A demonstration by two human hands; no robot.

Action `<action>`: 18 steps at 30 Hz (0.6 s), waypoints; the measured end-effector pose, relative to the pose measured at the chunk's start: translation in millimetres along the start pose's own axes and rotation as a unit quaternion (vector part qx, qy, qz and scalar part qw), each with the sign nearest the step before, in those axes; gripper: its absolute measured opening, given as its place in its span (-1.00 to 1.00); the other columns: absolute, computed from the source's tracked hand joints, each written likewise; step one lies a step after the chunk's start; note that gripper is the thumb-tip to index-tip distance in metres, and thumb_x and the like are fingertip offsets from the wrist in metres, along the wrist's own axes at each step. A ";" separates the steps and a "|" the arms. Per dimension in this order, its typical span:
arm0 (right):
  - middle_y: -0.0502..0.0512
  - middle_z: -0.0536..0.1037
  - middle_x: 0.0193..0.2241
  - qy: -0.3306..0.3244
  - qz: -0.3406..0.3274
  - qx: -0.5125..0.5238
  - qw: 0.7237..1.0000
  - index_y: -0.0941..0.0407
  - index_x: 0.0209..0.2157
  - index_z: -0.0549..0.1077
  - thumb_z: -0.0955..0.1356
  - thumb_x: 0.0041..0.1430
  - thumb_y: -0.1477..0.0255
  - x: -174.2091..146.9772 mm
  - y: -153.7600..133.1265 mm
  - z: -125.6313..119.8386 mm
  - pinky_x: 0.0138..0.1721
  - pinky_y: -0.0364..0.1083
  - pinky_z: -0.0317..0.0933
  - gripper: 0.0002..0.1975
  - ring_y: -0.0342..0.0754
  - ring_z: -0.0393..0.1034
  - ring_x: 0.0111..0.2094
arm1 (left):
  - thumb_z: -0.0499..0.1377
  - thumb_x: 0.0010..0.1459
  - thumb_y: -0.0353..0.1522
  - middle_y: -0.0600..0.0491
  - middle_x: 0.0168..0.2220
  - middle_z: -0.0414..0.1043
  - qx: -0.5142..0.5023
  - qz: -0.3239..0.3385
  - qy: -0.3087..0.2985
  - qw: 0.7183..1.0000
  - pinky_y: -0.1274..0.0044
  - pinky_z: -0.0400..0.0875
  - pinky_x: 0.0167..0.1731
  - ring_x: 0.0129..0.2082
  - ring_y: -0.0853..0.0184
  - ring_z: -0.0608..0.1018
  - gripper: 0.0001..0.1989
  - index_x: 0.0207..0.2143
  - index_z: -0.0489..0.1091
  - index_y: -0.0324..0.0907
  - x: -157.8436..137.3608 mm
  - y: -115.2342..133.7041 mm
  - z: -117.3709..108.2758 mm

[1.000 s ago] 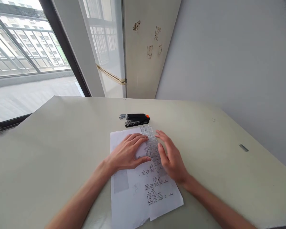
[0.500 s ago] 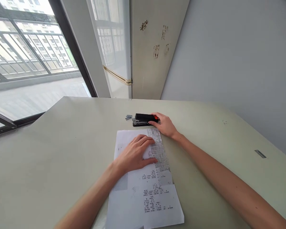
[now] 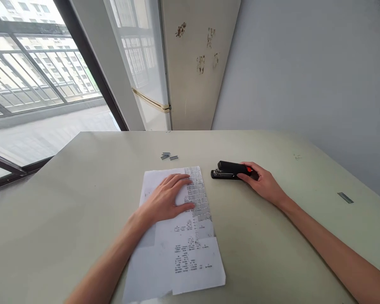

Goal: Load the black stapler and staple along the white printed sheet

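Note:
My left hand (image 3: 169, 198) lies flat with its fingers stretched out on a stack of printed paper sheets (image 3: 193, 253). Many rows of staples (image 3: 199, 192) run along the upper right part of the sheets, just past my fingertips. To the right of the paper, my right hand (image 3: 264, 181) grips the rear end of a black stapler (image 3: 229, 170) with a red mark near the back. The stapler rests on or just above the table, its front pointing left toward the paper, apart from the sheets.
Several loose staple strips (image 3: 169, 156) lie on the pale table (image 3: 66, 202) beyond the paper. Another staple strip (image 3: 345, 197) is at the far right. A refrigerator (image 3: 193, 97) stands behind the table, with a window (image 3: 41, 76) at the left and a grey wall (image 3: 304, 63) at the right.
My right hand has brought the stapler away from the loose staple strips, to the right and nearer me. The paper under my left hand appears slightly further left as the view shifts.

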State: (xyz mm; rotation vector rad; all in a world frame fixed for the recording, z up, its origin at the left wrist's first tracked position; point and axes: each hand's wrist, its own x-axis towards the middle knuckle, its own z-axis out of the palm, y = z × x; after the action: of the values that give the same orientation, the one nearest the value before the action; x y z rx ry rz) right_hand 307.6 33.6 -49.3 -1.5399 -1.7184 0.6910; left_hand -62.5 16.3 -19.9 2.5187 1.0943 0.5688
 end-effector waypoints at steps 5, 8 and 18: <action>0.07 0.58 -0.10 -0.062 0.006 0.027 0.998 -0.08 0.05 0.49 0.40 0.29 -0.02 -25.2 -3.2 -17.6 -0.15 0.01 0.37 -0.57 0.09 0.46 -0.13 | 0.24 0.36 -0.09 -0.04 0.20 0.49 0.024 -0.009 0.021 0.999 0.20 0.37 0.22 0.21 0.09 0.49 -0.55 0.19 0.38 -0.05 4.1 -6.8 -11.8; 0.04 0.58 -0.17 -0.098 -0.024 0.038 0.994 -0.07 -0.03 0.50 0.41 0.30 0.03 -26.5 -8.5 -22.6 -0.16 -0.01 0.36 -0.65 0.06 0.44 -0.18 | 0.13 0.44 -0.16 -0.02 0.07 0.56 0.087 -0.031 0.103 0.990 0.20 0.34 0.20 0.13 0.12 0.51 -0.71 0.08 0.46 -0.07 15.6 -18.5 -16.9; 0.01 0.54 -0.19 -0.147 -0.044 0.078 0.985 -0.05 -0.07 0.48 0.42 0.30 0.15 -20.7 -13.6 -28.8 -0.13 -0.01 0.29 -0.75 0.02 0.39 -0.20 | 0.22 0.28 -0.23 -0.21 0.01 0.43 0.092 -0.135 0.152 0.975 -0.06 0.15 0.22 0.20 -0.16 0.28 -0.82 -0.22 0.56 -0.13 87.4 -65.1 -16.1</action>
State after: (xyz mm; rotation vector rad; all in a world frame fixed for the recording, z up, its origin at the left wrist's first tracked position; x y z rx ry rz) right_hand 323.0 9.1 -24.5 -1.2948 -1.8848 1.0223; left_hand -55.8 126.2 -15.6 2.4232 1.6399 0.8265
